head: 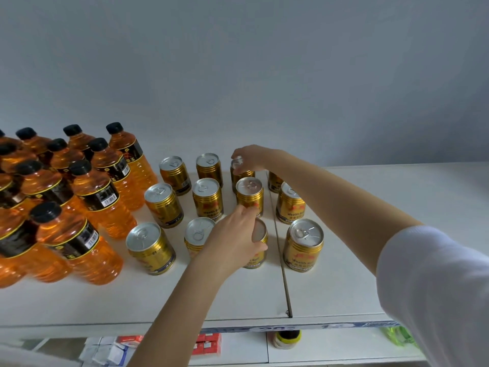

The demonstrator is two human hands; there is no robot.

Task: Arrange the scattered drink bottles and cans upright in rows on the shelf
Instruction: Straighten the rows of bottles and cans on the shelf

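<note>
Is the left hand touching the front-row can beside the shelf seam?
Touching. In the head view the left hand covers the front-row can, thumb curled across its gold side, fingers over its lid.

Leftmost bottles [9, 260] cut by the edge, back can [274, 182] mostly behind right forearm [330, 192], lower-shelf packs [206, 345] blurred, perhaps cartons

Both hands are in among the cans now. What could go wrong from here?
The right hand grips the back-row can with its forearm over the right-column cans; lowering it could topple them. The left hand holds a front can beside the shelf seam; sliding it across may tip it.
</note>
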